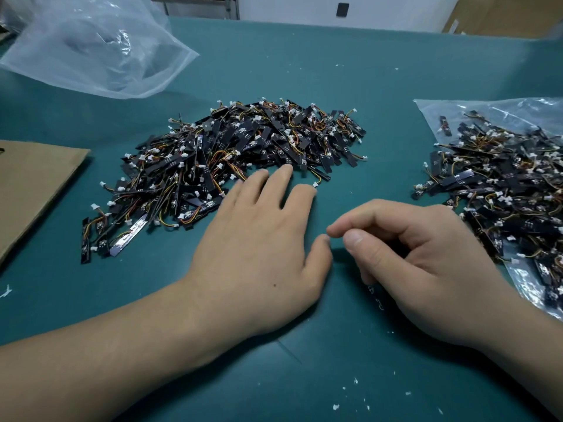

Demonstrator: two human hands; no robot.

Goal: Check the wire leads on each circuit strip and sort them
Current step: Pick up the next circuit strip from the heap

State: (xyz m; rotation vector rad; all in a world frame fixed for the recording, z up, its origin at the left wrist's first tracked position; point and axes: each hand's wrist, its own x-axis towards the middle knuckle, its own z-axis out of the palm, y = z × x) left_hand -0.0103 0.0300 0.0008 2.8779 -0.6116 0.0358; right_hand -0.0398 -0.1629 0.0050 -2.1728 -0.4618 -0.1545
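A large heap of black circuit strips (pixel 231 159) with orange, red and yellow wire leads and white connectors lies in the middle of the teal table (pixel 365 95). A second heap of strips (pixel 499 190) rests on a clear plastic bag (pixel 451 111) at the right. My left hand (pixel 262 239) lies flat, fingers spread, its fingertips at the near edge of the central heap, holding nothing. My right hand (pixel 414 248) is curled beside it, thumb and forefinger pinched together with nothing visible between them.
A crumpled clear plastic bag (pixel 100 47) sits at the back left. A brown cardboard sheet (pixel 30 184) lies at the left edge. Small white scraps (pixel 350 394) dot the near table. A cardboard box (pixel 499 16) stands beyond the far right corner.
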